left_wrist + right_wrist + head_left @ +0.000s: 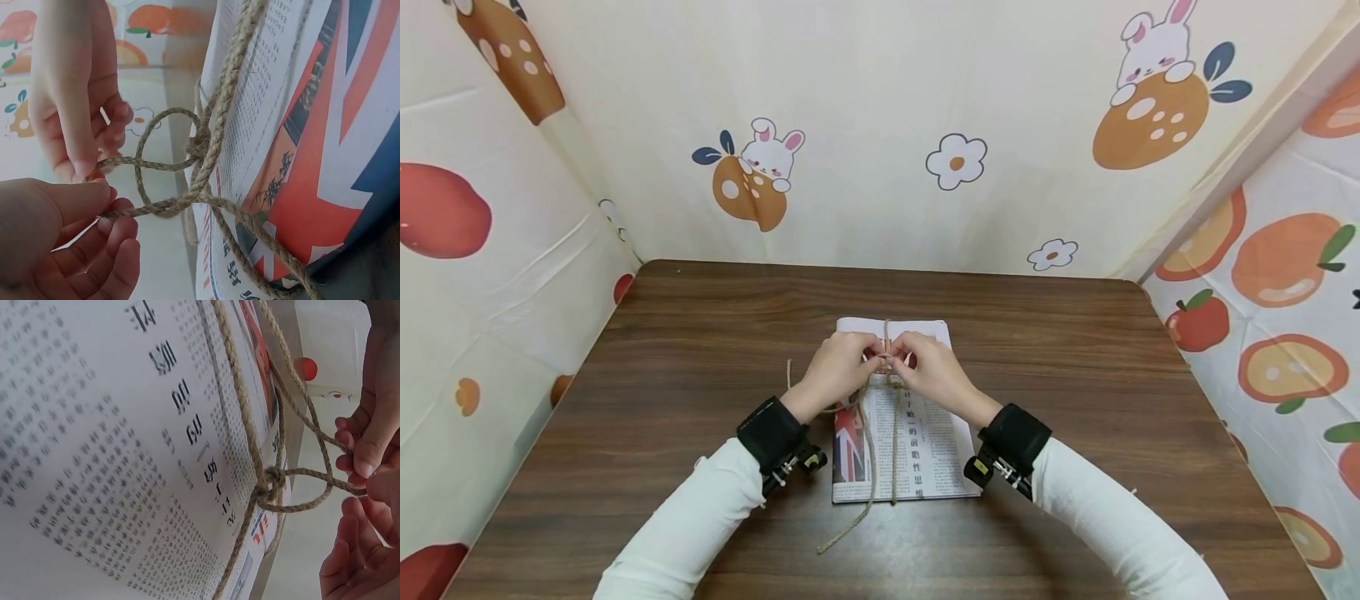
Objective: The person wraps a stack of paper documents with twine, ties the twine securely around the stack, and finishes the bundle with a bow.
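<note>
A bundle wrapped in newsprint lies on the table, bound with brown twine. Over its upper half, my left hand and right hand meet, fingertips close together. In the left wrist view, the left hand pinches one strand of twine, while the right hand pinches another just above it. A small knot sits against the paper, and a loose loop stands out from it toward the fingers. One long tail of twine hangs past the bundle's near edge.
The brown wooden table extends around the bundle. A printed cloth wall stands behind it, with patterned cloth on both sides. Black wrist bands with cameras sit over white sleeves. Another twine end sticks up left of the left hand.
</note>
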Tool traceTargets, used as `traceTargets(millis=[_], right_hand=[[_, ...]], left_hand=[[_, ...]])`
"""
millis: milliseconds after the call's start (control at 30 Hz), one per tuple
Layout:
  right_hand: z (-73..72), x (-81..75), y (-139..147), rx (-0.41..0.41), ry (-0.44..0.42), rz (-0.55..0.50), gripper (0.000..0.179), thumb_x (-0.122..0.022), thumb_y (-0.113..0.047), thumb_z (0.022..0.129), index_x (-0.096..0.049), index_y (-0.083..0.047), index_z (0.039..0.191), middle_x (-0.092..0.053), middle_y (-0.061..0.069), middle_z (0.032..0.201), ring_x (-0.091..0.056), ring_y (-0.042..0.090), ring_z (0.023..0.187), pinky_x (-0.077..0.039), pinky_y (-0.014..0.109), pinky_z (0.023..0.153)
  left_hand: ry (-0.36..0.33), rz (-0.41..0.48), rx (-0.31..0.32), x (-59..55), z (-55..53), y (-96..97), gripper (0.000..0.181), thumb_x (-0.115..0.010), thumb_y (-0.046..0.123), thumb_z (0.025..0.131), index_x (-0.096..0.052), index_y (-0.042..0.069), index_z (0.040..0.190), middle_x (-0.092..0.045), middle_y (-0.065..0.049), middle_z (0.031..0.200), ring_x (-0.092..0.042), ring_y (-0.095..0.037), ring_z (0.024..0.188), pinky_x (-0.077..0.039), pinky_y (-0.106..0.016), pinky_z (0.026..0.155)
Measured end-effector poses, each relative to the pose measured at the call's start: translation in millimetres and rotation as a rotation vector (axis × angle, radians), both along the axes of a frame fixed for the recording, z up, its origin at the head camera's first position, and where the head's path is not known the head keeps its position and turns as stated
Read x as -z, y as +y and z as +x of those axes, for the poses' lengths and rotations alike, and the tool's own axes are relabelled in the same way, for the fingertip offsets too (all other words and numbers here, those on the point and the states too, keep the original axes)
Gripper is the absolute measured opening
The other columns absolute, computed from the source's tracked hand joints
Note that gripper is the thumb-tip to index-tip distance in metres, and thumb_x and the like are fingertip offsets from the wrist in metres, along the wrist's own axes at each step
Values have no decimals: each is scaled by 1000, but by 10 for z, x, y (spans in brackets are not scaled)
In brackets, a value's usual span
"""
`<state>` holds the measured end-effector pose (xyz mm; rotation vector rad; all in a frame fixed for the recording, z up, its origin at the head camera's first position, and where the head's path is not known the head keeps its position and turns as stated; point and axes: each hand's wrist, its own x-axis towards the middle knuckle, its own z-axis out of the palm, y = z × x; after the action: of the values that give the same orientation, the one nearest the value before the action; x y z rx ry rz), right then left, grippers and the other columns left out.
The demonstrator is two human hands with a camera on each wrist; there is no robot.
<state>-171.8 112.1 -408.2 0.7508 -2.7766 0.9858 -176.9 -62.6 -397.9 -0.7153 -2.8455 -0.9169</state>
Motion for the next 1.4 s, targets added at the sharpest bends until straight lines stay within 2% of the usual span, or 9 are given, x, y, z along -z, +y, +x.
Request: traceTargets(millis=[233, 367, 567, 733, 933, 1200, 1400], right_hand=[[137, 31, -24, 46, 25, 26, 7, -61, -7, 84, -56, -12, 85, -56, -4, 76, -49, 6, 63, -40, 21, 56], [265, 33, -104, 15, 24, 76, 7, -61, -8, 84, -59, -14, 80, -58, -6, 72, -49, 4, 60, -40, 19, 54], [476, 118, -272, -57, 26, 222, 8, -62, -18, 83, -60, -15, 76, -56, -8, 64, -47, 2, 54, -37, 18, 50], [591, 207, -367, -41, 33, 292, 20, -66, -26, 81, -54, -18, 67, -51, -9, 59, -45, 5, 50, -34, 21, 45], [603, 225, -356, -34, -20, 273, 18, -68, -22, 81, -55, -16, 69, -51, -9, 58, -45, 6, 50, -35, 22, 46], [514, 111, -165, -50, -122, 185, 9, -61, -11, 84, -58, -11, 76, -54, -6, 62, -43, 3, 50, -35, 19, 47], [441, 57, 28, -30, -123, 199, 6, -60, -9, 85, -60, -10, 79, -52, -5, 62, -40, 4, 50, -32, 18, 47]], left_hand=[[-37, 78, -13, -12, -38, -71, 6, -64, 12, 85, -70, 12, 84, -67, 0, 76, -55, -7, 62, -41, -22, 55], [-67, 105, -16, -26, -45, -91, 5, -64, 13, 85, -70, 12, 84, -67, 1, 77, -57, -8, 65, -43, -23, 58], [-84, 128, -18, -29, -51, -109, 6, -64, 13, 85, -69, 12, 85, -67, 1, 77, -56, -8, 65, -43, -24, 58], [-83, 139, -17, -18, -53, -115, 6, -64, 14, 86, -69, 14, 85, -66, 2, 77, -56, -8, 66, -43, -24, 60], [-83, 153, -11, 0, -35, -125, 5, -65, 14, 85, -69, 12, 86, -66, 1, 78, -57, -10, 68, -45, -25, 62], [-66, 170, -37, 56, 3, -198, 4, -65, 12, 84, -69, 10, 86, -66, 0, 77, -55, -10, 64, -43, -25, 58], [-78, 197, -27, 110, 32, -263, 4, -64, 12, 85, -68, 12, 83, -66, 0, 77, -56, -10, 64, -43, -24, 57]])
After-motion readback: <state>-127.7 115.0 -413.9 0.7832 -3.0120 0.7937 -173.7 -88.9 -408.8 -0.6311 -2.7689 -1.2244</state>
